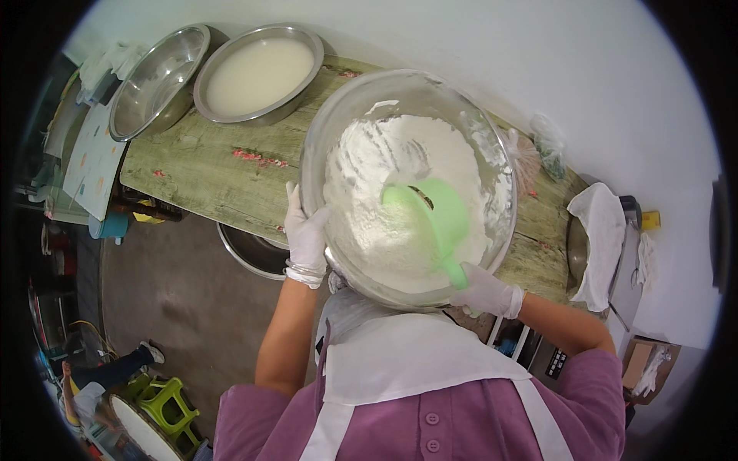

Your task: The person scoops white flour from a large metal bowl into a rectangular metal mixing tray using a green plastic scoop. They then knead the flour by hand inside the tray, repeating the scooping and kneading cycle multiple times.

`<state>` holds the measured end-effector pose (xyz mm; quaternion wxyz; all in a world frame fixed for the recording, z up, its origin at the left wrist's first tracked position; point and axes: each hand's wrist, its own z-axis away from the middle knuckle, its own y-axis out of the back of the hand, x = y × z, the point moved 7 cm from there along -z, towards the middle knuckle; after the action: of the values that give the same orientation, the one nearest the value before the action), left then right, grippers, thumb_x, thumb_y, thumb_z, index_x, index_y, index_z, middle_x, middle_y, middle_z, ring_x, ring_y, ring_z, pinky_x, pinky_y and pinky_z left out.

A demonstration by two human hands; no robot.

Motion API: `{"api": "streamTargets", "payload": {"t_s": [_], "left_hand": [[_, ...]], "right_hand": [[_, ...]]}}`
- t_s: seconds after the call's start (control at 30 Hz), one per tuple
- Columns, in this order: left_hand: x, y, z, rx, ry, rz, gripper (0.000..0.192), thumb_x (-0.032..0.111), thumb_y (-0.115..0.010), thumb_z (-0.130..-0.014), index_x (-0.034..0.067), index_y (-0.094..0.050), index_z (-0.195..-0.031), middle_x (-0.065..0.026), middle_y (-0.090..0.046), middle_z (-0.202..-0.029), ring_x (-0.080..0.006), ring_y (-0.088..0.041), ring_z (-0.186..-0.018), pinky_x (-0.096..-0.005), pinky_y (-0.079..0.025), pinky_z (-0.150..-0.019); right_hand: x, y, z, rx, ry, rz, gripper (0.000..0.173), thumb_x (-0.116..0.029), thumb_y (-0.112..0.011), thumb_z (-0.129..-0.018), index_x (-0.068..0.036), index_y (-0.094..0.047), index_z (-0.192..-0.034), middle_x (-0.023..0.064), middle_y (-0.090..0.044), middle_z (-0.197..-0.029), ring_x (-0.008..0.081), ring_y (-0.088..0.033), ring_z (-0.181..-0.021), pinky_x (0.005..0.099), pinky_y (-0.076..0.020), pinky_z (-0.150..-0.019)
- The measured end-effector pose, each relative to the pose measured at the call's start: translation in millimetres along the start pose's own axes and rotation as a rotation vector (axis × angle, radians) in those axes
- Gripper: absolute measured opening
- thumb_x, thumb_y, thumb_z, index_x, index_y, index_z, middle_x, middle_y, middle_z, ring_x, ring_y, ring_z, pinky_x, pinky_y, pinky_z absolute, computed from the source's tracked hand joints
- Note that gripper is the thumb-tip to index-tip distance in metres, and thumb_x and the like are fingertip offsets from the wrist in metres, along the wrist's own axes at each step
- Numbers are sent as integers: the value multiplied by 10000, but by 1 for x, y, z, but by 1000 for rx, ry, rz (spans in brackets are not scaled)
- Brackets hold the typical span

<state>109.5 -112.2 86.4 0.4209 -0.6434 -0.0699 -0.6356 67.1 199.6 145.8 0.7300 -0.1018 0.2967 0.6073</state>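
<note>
A large stainless steel basin (314, 138) stands at the near edge of the table and holds white powder (369, 230) that looks like flour. My left hand (307, 233), in a white disposable glove, grips the basin's left rim, thumb toward the inside. In my right hand (487, 291), also gloved, is the handle of a light green plastic dipper (447, 213). The dipper is tilted over the powder, and its bowl reaches the middle of the basin. Its contents are hard to make out. Powder clings to the basin's inner right wall.
Back left, a steel basin (262, 115) holds cloudy whitish liquid (259, 75), beside another tilted steel basin (164, 86). Plastic bags (548, 144) lie along the wall. A white cloth (597, 242) drapes over a pot at right. A person's leg (115, 369) and green stools (167, 403) show lower left.
</note>
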Motion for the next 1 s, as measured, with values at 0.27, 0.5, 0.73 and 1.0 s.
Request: {"api": "streamTargets", "payload": {"t_s": [0.27,0.5,0.73,1.0], "left_hand": [[49,-49,13,-8,-51,-99,474,72,-592,-917,-28,-457,-1361,-215,-96,-1574,-202,-162,-1450,-301,-217,-1122],[66,-76,38,-54,-40,-115,493,126,-575,-942,-33,-425,-1384,-164,-20,-1594,-203,-183,-1440,-316,-236,-1123],[75,-86,57,-65,-84,-54,516,84,-598,-917,-38,-418,-1385,-124,52,-1594,-125,-234,-1406,-309,-283,-1098],[51,-53,51,-4,3,73,598,38,-599,-910,-47,-329,-1437,-96,16,-1595,-146,-369,-1327,-286,-309,-1079]], "right_hand": [[-49,-24,11,-52,101,-454,442,-112,-660,-782,-11,-490,-1177,44,-558,-821,119,-545,-582,246,-449,-487],[-51,-15,12,-82,152,-736,318,-41,-622,-774,-25,-506,-1070,19,-513,-713,105,-468,-493,251,-360,-431],[-33,-18,0,-275,208,-1126,304,-7,-584,-804,-48,-496,-1092,-26,-435,-665,64,-385,-463,220,-285,-406],[-9,-28,-23,-344,214,-1294,253,-35,-556,-839,-66,-491,-1082,-34,-425,-695,38,-354,-467,200,-261,-402]]}}
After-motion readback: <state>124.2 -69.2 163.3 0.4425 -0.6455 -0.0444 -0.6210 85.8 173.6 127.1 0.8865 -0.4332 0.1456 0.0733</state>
